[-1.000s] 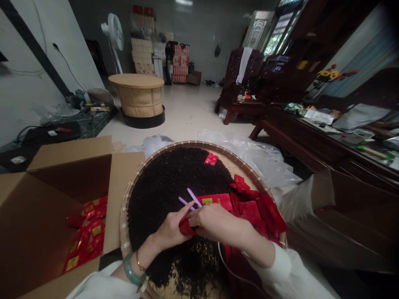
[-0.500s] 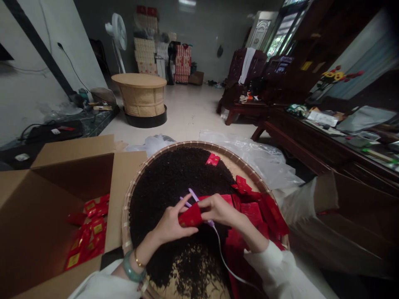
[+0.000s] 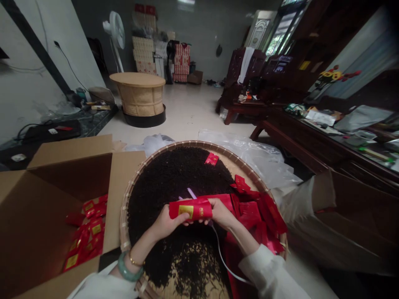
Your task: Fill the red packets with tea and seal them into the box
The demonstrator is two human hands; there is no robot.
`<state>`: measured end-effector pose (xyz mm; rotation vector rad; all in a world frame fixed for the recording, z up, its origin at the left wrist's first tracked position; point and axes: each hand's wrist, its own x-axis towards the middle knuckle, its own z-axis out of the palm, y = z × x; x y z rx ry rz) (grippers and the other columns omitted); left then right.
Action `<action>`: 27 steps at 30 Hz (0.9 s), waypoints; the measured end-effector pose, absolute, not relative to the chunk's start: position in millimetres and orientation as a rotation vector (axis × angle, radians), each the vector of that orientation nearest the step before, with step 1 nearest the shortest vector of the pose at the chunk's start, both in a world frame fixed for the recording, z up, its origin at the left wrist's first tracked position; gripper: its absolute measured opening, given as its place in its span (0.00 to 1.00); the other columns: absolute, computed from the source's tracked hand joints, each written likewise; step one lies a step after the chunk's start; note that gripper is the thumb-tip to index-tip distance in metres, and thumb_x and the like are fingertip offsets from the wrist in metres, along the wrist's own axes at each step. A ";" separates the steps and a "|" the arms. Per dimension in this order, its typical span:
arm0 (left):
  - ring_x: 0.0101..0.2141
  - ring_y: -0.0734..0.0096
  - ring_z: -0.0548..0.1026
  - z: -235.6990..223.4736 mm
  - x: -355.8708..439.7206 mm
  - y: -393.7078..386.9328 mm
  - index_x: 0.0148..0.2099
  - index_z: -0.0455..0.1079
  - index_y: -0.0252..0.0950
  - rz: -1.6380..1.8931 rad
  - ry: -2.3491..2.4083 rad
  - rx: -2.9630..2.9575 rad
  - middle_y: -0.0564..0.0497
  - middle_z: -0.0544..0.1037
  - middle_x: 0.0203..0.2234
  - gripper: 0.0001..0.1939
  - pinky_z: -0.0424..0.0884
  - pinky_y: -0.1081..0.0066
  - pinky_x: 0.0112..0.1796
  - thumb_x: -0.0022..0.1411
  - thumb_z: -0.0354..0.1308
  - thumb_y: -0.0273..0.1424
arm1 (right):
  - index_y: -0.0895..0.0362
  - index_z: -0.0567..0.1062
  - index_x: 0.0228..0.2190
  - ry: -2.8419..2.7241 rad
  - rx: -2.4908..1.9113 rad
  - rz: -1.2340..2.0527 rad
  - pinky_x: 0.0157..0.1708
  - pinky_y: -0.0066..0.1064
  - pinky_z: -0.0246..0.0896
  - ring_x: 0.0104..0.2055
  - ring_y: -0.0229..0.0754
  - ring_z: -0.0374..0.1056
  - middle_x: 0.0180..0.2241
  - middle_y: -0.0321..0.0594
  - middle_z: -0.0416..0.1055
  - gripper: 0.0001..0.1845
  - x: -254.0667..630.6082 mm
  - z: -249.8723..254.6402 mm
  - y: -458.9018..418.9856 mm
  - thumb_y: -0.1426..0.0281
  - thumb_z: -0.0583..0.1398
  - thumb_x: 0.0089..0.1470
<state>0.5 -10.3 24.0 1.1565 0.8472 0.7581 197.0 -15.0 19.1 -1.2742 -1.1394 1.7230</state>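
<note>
Between my two hands is a red packet (image 3: 202, 209) with a gold label, held level over the tray. My left hand (image 3: 168, 222) grips its left end, thumb across the front by the label. Closed on the right end is my right hand (image 3: 220, 214). Just behind the packet, a lilac tool (image 3: 191, 193) with a white cord lies partly hidden. Underneath spreads a heap of dark, loose dried leaves (image 3: 162, 178) in a round woven bamboo tray (image 3: 124, 216). Red packets (image 3: 249, 211) are piled on the tray's right side, and a single red packet (image 3: 212, 158) rests on the leaves at the back.
An open cardboard box (image 3: 124, 178) with several red packets inside stands at the left. Clear plastic sheeting (image 3: 255, 155) lies behind the tray. To the right are a large open bag (image 3: 318, 207) and a dark wooden table (image 3: 293, 137) with clutter. A round bamboo stand (image 3: 141, 97) is further off.
The packet has turned so its gold-labelled front faces me and lies level. My left hand has shifted to its left end, my right hand to its right end.
</note>
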 end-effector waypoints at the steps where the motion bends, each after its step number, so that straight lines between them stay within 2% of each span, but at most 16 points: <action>1: 0.27 0.62 0.78 21.9 0.4 -9.8 0.50 0.70 0.28 0.758 0.841 1.172 0.44 0.80 0.27 0.35 0.74 0.67 0.29 0.46 0.66 0.48 | 0.63 0.80 0.30 -1.174 -1.304 1.723 0.16 0.22 0.59 0.17 0.35 0.66 0.15 0.35 0.71 0.20 198.3 21.3 -14.1 0.64 0.70 0.32; 5: 0.24 0.64 0.75 17.4 -3.3 -11.1 0.45 0.74 0.29 0.763 0.836 1.238 0.45 0.79 0.25 0.32 0.73 0.68 0.28 0.48 0.63 0.51 | 0.62 0.80 0.26 -1.259 -1.370 1.704 0.13 0.22 0.58 0.13 0.34 0.64 0.11 0.32 0.68 0.17 202.7 30.6 -12.3 0.62 0.69 0.34; 11: 0.25 0.63 0.77 17.7 -8.1 -19.0 0.54 0.70 0.30 0.766 0.834 1.253 0.42 0.81 0.34 0.36 0.73 0.69 0.29 0.53 0.56 0.54 | 0.61 0.77 0.19 -1.340 -1.263 1.706 0.16 0.23 0.59 0.15 0.34 0.64 0.13 0.33 0.69 0.14 202.2 35.6 -17.2 0.62 0.69 0.34; 14: 0.24 0.63 0.76 14.7 -6.4 -18.7 0.49 0.74 0.29 0.735 0.885 1.280 0.44 0.81 0.26 0.33 0.72 0.68 0.30 0.55 0.55 0.53 | 0.60 0.75 0.15 -1.387 -1.324 1.659 0.15 0.22 0.56 0.14 0.32 0.61 0.11 0.32 0.67 0.14 205.8 36.5 -16.6 0.63 0.69 0.34; 16: 0.28 0.61 0.77 15.0 -6.7 -15.8 0.46 0.76 0.31 0.708 0.867 1.295 0.46 0.81 0.25 0.29 0.72 0.67 0.35 0.55 0.56 0.51 | 0.61 0.75 0.15 -1.442 -1.340 1.614 0.14 0.22 0.54 0.14 0.32 0.60 0.11 0.31 0.67 0.13 211.5 40.9 -14.5 0.64 0.68 0.36; 18: 0.35 0.57 0.77 19.1 -9.2 -11.1 0.45 0.76 0.32 0.688 0.769 1.248 0.45 0.81 0.32 0.29 0.70 0.65 0.42 0.52 0.59 0.52 | 0.61 0.76 0.17 -1.528 -1.322 1.567 0.15 0.22 0.54 0.14 0.32 0.60 0.12 0.32 0.67 0.11 218.4 48.8 -11.4 0.65 0.67 0.38; 20: 0.41 0.53 0.76 25.7 -12.8 -5.7 0.48 0.74 0.31 0.641 0.623 1.092 0.42 0.80 0.40 0.35 0.67 0.61 0.48 0.50 0.57 0.56 | 0.61 0.78 0.19 -1.635 -1.286 1.513 0.16 0.23 0.54 0.15 0.32 0.60 0.14 0.33 0.69 0.10 223.7 59.4 -7.9 0.65 0.66 0.40; 23: 0.40 0.52 0.77 33.6 -14.8 -0.5 0.54 0.69 0.31 0.500 0.495 0.850 0.39 0.79 0.41 0.42 0.67 0.58 0.46 0.52 0.49 0.61 | 0.61 0.80 0.23 -1.897 -1.211 1.354 0.20 0.24 0.57 0.20 0.35 0.64 0.19 0.36 0.73 0.10 222.4 77.9 -4.3 0.66 0.63 0.45; 27: 0.35 0.59 0.78 33.1 -7.0 -2.4 0.53 0.69 0.32 0.459 0.572 0.909 0.41 0.80 0.37 0.37 0.70 0.66 0.38 0.51 0.57 0.56 | 0.58 0.80 0.24 -2.379 -1.137 0.966 0.26 0.24 0.55 0.26 0.37 0.69 0.25 0.38 0.76 0.06 201.2 102.1 -4.6 0.74 0.61 0.48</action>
